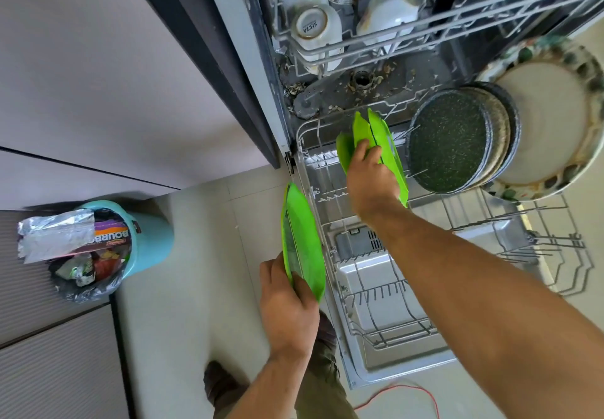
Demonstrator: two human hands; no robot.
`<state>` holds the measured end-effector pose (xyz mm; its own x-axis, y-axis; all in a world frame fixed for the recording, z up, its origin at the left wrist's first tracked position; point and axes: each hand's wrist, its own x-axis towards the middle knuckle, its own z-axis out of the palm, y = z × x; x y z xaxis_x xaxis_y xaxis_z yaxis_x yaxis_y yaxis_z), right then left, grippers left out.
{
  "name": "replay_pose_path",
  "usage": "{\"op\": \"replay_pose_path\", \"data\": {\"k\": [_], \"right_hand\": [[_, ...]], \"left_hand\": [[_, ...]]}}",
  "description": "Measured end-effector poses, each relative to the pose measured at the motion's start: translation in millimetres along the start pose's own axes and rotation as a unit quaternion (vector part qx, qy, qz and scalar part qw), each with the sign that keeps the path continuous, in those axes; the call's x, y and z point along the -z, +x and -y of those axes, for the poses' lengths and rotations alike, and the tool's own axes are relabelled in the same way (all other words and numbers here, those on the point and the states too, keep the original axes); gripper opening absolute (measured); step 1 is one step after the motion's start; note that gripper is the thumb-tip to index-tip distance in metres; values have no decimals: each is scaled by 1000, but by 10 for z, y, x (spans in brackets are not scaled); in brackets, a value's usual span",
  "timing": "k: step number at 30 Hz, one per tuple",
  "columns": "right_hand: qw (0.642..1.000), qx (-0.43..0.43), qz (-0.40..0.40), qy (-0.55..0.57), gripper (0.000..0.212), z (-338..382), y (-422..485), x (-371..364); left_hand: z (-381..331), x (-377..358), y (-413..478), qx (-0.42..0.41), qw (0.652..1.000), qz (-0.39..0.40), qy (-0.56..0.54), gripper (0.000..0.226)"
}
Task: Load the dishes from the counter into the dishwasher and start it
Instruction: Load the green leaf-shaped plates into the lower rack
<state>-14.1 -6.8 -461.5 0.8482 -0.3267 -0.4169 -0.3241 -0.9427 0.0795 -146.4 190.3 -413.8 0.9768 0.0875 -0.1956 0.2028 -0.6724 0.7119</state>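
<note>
The dishwasher stands open with its lower rack [385, 291] pulled out over the door. My right hand [371, 177] grips green plates [379, 134] standing on edge at the rack's far left, next to dark speckled plates [449, 146] and a large patterned plate [549, 118]. My left hand [287, 307] holds two more green plates [302, 239] upright, just left of the rack. The upper rack [376, 39] carries white cups and a blue bowl.
A teal bin [143, 239] stuffed with wrappers stands on the floor at the left, by the cabinet fronts. A red cord [402, 392] lies on the floor near the door's front edge. My feet show at the bottom.
</note>
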Motion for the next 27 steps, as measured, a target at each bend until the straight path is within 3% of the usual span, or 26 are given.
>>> {"op": "replay_pose_path", "data": {"k": [2, 8, 13, 16, 20, 23, 25, 27], "right_hand": [[999, -33, 9, 28, 61, -90, 53, -82], [997, 6, -14, 74, 57, -283, 121, -262], [993, -34, 59, 94, 52, -413, 151, -245], [993, -27, -22, 115, 44, -377, 52, -168], [949, 38, -118, 288, 51, -275, -540, -210], [904, 111, -72, 406, 60, -218, -1163, -399], [896, 137, -34, 422, 69, -181, -1459, -550], [872, 62, -2, 486, 75, -128, -1605, -618]], "left_hand": [[3, -1, 23, -11, 1000, 2, -2, 39], [11, -51, 62, -13, 1000, 12, -6, 41], [-18, -94, 133, -24, 1000, -2, -8, 24], [-61, -127, 175, -18, 999, -22, -17, 20], [-191, -167, 293, 44, 996, -43, -71, 8], [-297, -164, 454, 120, 983, -43, -130, 10], [-322, -146, 608, 174, 971, -28, -164, 18], [-329, -131, 744, 219, 957, 5, -191, 12]]}}
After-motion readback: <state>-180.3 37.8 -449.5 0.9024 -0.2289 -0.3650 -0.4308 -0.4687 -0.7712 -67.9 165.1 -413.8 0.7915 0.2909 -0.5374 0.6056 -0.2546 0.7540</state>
